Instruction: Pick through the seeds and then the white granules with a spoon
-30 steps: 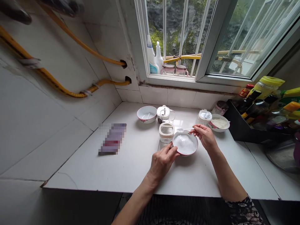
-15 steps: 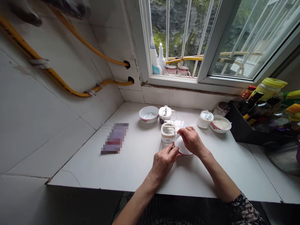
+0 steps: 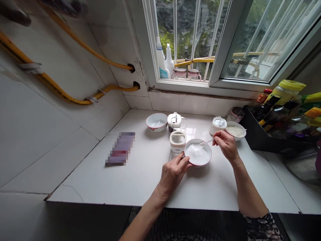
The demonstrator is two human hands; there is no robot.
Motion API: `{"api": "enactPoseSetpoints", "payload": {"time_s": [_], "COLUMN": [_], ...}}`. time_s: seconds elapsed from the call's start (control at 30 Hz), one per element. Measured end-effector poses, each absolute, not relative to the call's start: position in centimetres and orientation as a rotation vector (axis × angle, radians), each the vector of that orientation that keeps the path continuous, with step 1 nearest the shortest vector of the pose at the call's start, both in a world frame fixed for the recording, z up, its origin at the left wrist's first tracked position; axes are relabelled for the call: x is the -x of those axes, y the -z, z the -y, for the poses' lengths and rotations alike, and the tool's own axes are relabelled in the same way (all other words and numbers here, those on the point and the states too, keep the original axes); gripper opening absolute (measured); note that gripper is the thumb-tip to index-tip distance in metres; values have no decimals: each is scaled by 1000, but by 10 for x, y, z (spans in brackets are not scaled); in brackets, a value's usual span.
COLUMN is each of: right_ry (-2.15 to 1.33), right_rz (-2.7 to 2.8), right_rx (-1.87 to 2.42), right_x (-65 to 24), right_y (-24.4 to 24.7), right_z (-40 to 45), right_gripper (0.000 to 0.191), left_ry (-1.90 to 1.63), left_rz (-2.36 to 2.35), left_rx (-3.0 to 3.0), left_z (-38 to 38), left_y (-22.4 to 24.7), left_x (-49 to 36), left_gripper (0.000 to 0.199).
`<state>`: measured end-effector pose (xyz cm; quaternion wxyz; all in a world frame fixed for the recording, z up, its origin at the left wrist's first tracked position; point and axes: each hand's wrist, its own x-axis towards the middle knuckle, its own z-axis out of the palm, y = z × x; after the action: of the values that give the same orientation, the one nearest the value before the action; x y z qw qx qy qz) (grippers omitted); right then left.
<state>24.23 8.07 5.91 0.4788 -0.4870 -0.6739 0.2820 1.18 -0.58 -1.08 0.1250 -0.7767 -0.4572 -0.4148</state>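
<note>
A bowl [image 3: 198,154] of white granular stuff stands on the white counter, its rim gripped on the left by my left hand [image 3: 174,172]. My right hand [image 3: 227,145] pinches the handle of a small white spoon [image 3: 202,144], whose head is over the bowl's contents. Directly left of the bowl is a clear jar with a white-rimmed lid [image 3: 178,140]. Behind it stands a jar of dark contents [image 3: 174,120] with a clear lid part at its side. An empty-looking bowl with a spoon in it [image 3: 156,122] is at the back left.
At the back right are another lidded jar [image 3: 218,125], a bowl of pale powder [image 3: 236,130] and a black bin [image 3: 260,137] of bottles. A blurred purple item [image 3: 120,149] lies on the counter [image 3: 105,184] at left. Spray bottles [image 3: 163,63] stand on the window sill.
My right hand has moved right with the spoon, from beside the lidded jar to the bowl's right side, uncovering the white contents. My left hand still holds the rim. The view has shifted slightly.
</note>
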Motion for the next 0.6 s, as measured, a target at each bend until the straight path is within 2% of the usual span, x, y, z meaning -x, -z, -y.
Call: {"api": "enactPoseSetpoints", "payload": {"time_s": [0.2, 0.6], "right_ry": [-774, -1017], "right_rz": [1694, 1319], "right_rx": [1236, 1184], "right_x": [-234, -239], "right_y": [-61, -61], "right_z": [-75, -86], "right_gripper": [11, 9], "left_ry": [1206, 1197], "left_rz": [1341, 1347], "left_rx": [2277, 2276], "left_z": [6, 6], "left_y": [12, 12], "left_x": [-11, -12], "left_gripper": [20, 21]}}
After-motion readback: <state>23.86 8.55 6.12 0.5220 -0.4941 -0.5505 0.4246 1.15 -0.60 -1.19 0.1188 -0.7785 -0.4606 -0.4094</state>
